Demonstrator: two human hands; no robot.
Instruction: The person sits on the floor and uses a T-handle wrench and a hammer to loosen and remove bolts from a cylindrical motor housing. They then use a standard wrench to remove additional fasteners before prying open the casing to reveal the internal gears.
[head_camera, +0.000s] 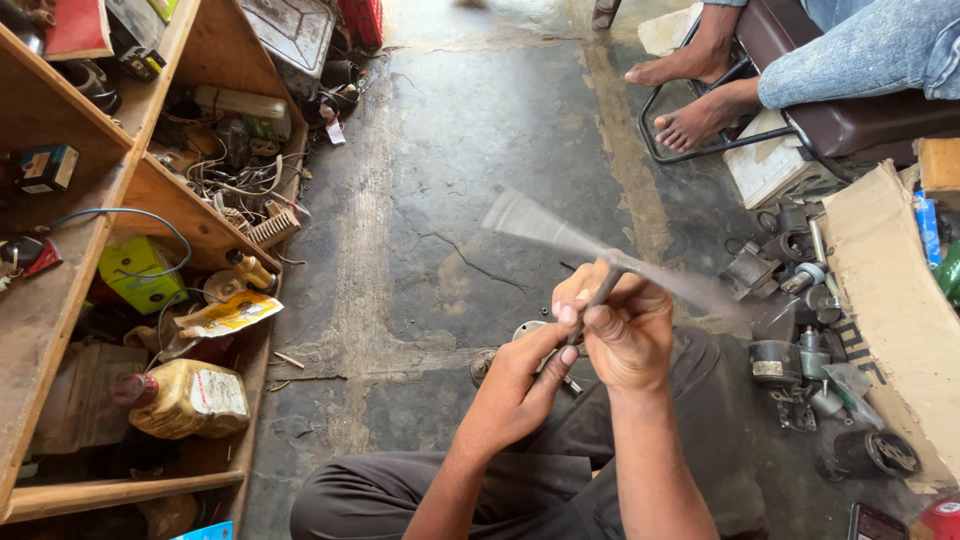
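My right hand (622, 330) grips the shaft of a T-shaped metal wrench (600, 290). Its crossbar is a spinning blur stretching from upper left to right. My left hand (520, 385) reaches under the right one, with fingers resting on the lower shaft near a small round metal part (528, 330) on the concrete floor. A second round part (483, 368) lies just left of my left wrist. My knees in dark trousers sit below both hands.
Wooden shelves (170, 190) on the left hold wires, a yellow bottle (190, 398) and boxes. Metal parts (800, 340) and cardboard (890, 290) pile up at right. Another person's bare feet (695, 95) rest by a chair at upper right.
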